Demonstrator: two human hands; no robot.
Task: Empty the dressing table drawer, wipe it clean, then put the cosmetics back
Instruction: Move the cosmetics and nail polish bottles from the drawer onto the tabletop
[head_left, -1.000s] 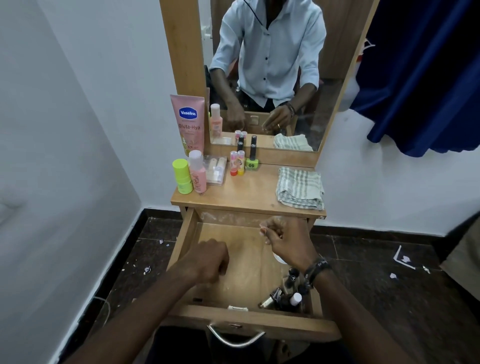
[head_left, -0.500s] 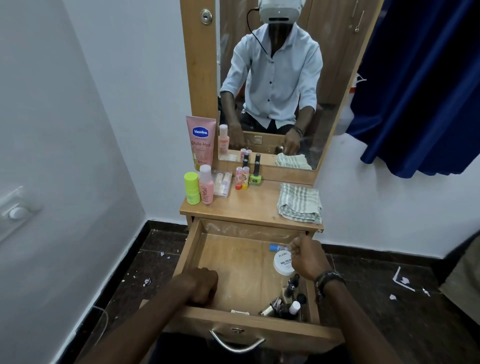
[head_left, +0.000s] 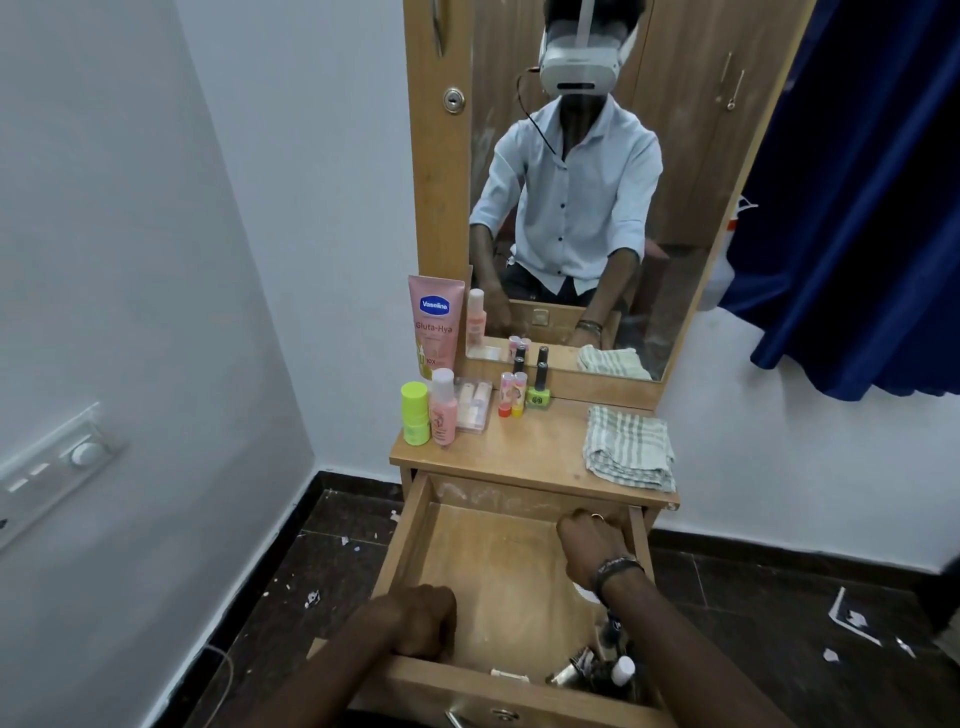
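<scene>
The wooden drawer (head_left: 410, 535) is pulled out, its bare floor dusty. My left hand (head_left: 418, 621) is a closed fist on the drawer's front left edge, holding nothing I can see. My right hand (head_left: 592, 545) reaches into the back right corner with fingers curled down; what lies under them is hidden. A heap of small cosmetics (head_left: 597, 670) fills the front right corner, and a white jar (head_left: 583, 593) peeks out under my wrist. On the tabletop (head_left: 540, 452) stand a Vaseline tube (head_left: 435, 325), a green bottle (head_left: 415, 413), a pink bottle (head_left: 443, 408), lip balms (head_left: 510, 395) and a green nail polish (head_left: 539, 389).
A folded checked cloth (head_left: 628, 449) lies on the tabletop's right side. The mirror (head_left: 597, 182) rises behind it. A white wall with a switch panel (head_left: 47, 467) is close on the left, a blue curtain (head_left: 857, 208) on the right. Scraps litter the dark floor (head_left: 779, 623).
My right hand has moved deeper into the drawer's back right corner, covering the small blue item seen there before. My left fist stays at the front. The view has tilted up.
</scene>
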